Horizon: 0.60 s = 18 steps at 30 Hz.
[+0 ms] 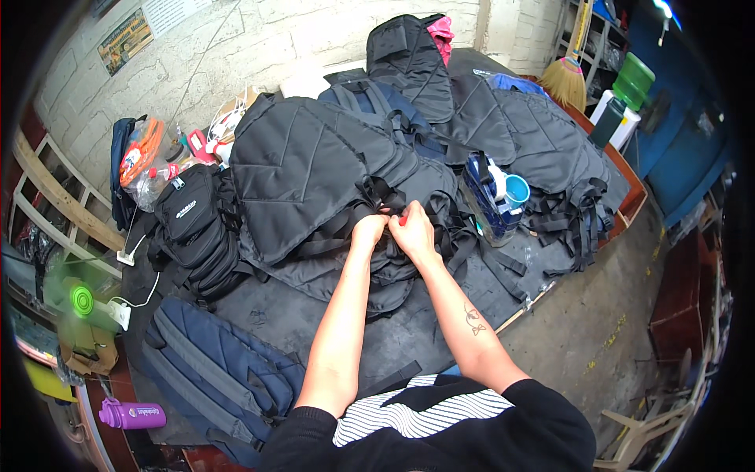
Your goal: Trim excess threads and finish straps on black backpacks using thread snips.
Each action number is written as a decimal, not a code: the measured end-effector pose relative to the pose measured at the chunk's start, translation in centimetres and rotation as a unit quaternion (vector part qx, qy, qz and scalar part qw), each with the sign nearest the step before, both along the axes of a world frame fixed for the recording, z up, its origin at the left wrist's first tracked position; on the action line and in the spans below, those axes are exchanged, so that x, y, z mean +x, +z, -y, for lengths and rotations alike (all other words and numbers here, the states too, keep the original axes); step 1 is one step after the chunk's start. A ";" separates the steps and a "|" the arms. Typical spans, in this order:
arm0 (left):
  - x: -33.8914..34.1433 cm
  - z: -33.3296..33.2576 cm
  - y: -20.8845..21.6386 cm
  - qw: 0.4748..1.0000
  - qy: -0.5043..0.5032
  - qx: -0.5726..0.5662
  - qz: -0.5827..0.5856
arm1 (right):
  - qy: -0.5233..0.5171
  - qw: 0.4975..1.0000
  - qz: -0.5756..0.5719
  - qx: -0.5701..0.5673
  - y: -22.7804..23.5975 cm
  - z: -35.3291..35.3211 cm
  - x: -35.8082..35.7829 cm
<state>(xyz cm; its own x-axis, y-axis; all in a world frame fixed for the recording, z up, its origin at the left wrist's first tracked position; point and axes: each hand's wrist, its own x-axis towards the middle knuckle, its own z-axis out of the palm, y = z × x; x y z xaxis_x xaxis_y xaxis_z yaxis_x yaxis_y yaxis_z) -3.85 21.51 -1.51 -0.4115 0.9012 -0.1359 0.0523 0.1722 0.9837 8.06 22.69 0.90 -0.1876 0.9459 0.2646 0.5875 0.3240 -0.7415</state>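
My left hand (368, 231) and my right hand (413, 233) meet over a pile of black backpacks (303, 169) in the middle of the table. The left fingers are closed on a bunch of black webbing straps (377, 193). Close against them, the right hand is closed too, and a small red piece (403, 222) shows at its fingers; its kind is mostly hidden. More loose straps hang around both hands. A small black bag (189, 220) stands left of the pile, and a navy backpack (212, 370) lies nearer to me.
More black backpacks (543, 130) cover the table's right side. A blue cup (516, 191) sits by a clear container with navy contents (489, 206). At the left are a green fan (82, 300), a purple bottle (132, 414) and white cords. A broom (566, 82) leans at the back.
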 end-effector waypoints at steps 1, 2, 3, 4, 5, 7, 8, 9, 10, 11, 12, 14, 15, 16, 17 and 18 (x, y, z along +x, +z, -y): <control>-0.2 -0.1 -0.2 1.000 -0.006 -0.007 -0.010 | 0.008 1.000 -0.018 0.012 -0.1 0.0 0.1; -0.3 -0.2 -0.4 1.000 -0.011 -0.014 -0.021 | 0.016 0.999 -0.037 0.025 -0.2 0.0 0.1; -0.4 -0.3 -0.6 1.000 -0.011 -0.014 -0.021 | 0.016 0.999 -0.037 0.025 -0.2 0.0 0.1; -0.5 -0.4 -0.8 0.999 -0.020 -0.016 -0.022 | 0.017 0.999 -0.040 0.023 -0.1 0.1 0.1; -0.5 -0.5 -0.9 0.999 -0.028 -0.018 -0.023 | 0.017 0.999 -0.043 0.020 0.0 0.2 0.2; -0.6 -0.5 -1.1 0.999 -0.021 -0.022 -0.034 | 0.022 0.999 -0.045 0.020 0.2 0.3 0.2; -0.6 -0.4 -1.2 0.999 -0.013 -0.025 -0.045 | 0.026 0.998 -0.047 0.020 0.3 0.4 0.2; -0.7 -0.4 -1.2 0.999 -0.012 -0.025 -0.045 | 0.028 0.998 -0.047 0.020 0.4 0.5 0.1; -0.7 -0.4 -0.9 0.999 -0.018 -0.018 -0.042 | 0.022 0.999 -0.040 0.015 0.5 0.5 0.1; -0.6 -0.3 -0.6 0.999 -0.024 -0.011 -0.039 | 0.016 0.999 -0.032 0.011 0.5 0.5 0.1; -0.5 -0.2 -0.4 0.999 -0.025 -0.011 -0.039 | 0.016 0.999 -0.032 0.011 0.3 0.3 0.1; 0.8 0.8 2.5 0.996 -0.011 -0.086 -0.031 | 0.017 0.999 -0.030 0.032 -0.3 -0.2 0.5; 0.6 0.6 2.1 0.996 -0.011 -0.086 -0.032 | 0.018 0.999 -0.030 0.033 -0.3 -0.2 0.4; 0.4 0.7 1.7 0.997 -0.010 -0.064 -0.036 | 0.016 0.999 -0.026 0.026 -0.2 -0.1 0.2; 0.1 0.7 1.3 0.998 -0.009 -0.042 -0.040 | 0.014 0.999 -0.023 0.020 -0.1 0.0 0.1; -0.1 0.7 1.0 0.998 -0.007 -0.042 -0.041 | 0.017 0.999 -0.023 0.021 -0.1 0.1 -0.1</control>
<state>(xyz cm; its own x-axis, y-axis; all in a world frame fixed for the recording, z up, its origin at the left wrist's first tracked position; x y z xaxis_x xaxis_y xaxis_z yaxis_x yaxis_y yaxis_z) -3.93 20.85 -0.55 -0.4123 0.8935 -0.1779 0.1342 0.2527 0.9582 7.98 22.61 0.80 -0.2057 0.9274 0.3124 0.5416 0.3738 -0.7530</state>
